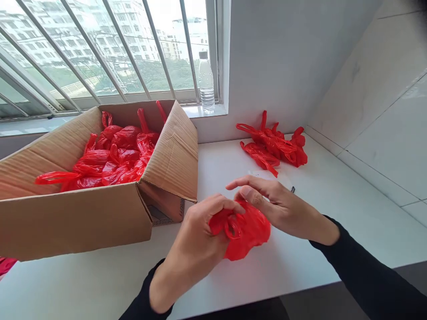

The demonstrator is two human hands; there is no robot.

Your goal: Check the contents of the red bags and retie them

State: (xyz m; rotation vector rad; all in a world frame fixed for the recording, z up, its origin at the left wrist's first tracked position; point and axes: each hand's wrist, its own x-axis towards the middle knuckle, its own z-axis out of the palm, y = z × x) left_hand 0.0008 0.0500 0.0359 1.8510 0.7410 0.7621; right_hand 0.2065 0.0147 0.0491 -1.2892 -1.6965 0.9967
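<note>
A red plastic bag point(250, 231) hangs bunched between my two hands above the white tabletop, with a small twisted loop at its top. My left hand point(203, 235) is closed around the bag's gathered neck, thumb and forefinger curled about the loop. Over the bag's upper edge, my right hand point(267, 200) pinches its top with the thumb and a finger, while the forefinger stretches out to the left. What the bag contains cannot be seen.
On the left stands an open cardboard box point(83, 222) full of tied red bags point(113, 155). Loose red bags point(273, 144) lie by the back wall. A water bottle point(206, 82) stands on the windowsill. Part of a dark pen-like object point(292, 190) shows behind my right hand.
</note>
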